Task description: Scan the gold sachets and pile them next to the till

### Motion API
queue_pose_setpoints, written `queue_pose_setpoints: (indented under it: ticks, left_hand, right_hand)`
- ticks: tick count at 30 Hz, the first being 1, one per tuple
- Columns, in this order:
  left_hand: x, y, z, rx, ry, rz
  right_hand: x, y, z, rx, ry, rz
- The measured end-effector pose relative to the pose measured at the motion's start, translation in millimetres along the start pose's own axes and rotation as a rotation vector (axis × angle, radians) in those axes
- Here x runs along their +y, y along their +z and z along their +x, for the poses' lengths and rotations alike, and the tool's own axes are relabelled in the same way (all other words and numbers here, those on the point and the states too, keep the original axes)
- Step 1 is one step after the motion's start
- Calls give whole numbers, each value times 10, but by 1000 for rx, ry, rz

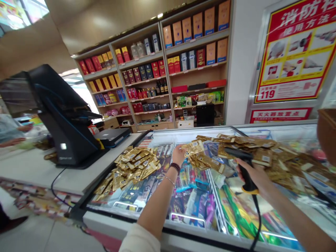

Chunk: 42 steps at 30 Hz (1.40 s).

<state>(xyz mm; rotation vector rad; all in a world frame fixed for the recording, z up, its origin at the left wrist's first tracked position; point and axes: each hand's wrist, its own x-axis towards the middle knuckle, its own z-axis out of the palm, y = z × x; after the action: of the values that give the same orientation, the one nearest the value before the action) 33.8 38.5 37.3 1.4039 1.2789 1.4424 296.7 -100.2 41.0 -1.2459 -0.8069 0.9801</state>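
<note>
left hand (179, 156) grips a gold packet (194, 147)

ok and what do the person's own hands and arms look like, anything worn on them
Both hands are bare, without gloves. The left hand has a dark beaded bracelet at the wrist, a thin, silvery bracelet a little further up, and a pale cream sleeve at the elbow end. The right hand shows no bracelet, and no sleeve is in view on that forearm.
</note>
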Motion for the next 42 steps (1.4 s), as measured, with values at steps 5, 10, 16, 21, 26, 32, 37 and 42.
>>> queue_pose_setpoints:
  ticks: [5, 10, 16, 21, 26, 32, 37, 42]
  left_hand:
    - [-137, -288, -226, -34, -137, -285]
    - [-209, -407, -334, -52, -166, -361]
    - [-176, -416, -340, -62, -127, -406]
    - [-165, -463, -348, -59, -124, -354]
    - [-159, -484, -341, -28, -155, -312]
    - [-153, -504, -347, -49, -163, -302]
    - [-168, -513, -350, -48, -166, -284]
    - [-186, -514, -341, -48, -169, -279]
  right_hand:
    - [110, 517, -68, -278, -113, -189]
    - [140, 763, -308, -353, -252, -340]
    - [140, 773, -480, -299, -273, -438]
    - [129, 744, -482, -269, -282, -454]
    - [121, 721, -487, -268, -278, -453]
    - [82, 721, -529, -270, -299, -493]
    - [63, 719, -543, -271, -309, -499]
    - [44, 726, -568, -274, -295, -505]
